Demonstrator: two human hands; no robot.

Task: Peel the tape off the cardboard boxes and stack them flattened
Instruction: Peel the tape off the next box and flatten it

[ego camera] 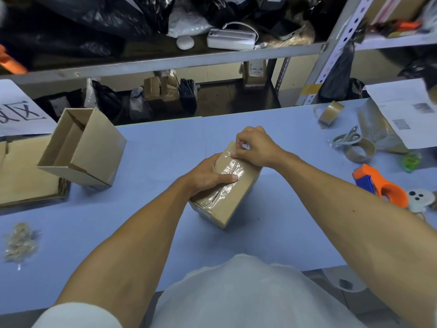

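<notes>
A small closed cardboard box point(233, 197) lies in the middle of the blue table point(165, 150), with clear tape point(228, 170) wrinkled along its top seam. My left hand point(208, 175) clamps the box from the left, thumb pressed on the tape. My right hand point(254, 146) pinches the tape's far end at the box's top edge. An open, empty cardboard box point(82, 146) stands tilted at the left, resting on a stack of flattened cardboard point(26, 178).
A wad of peeled tape point(19, 242) lies at the near left. At the right are an orange tape dispenser point(380, 185), tape rolls point(331, 112), scissors point(347, 138) and printed papers point(402, 110). Metal shelving point(165, 61) with bags stands behind the table.
</notes>
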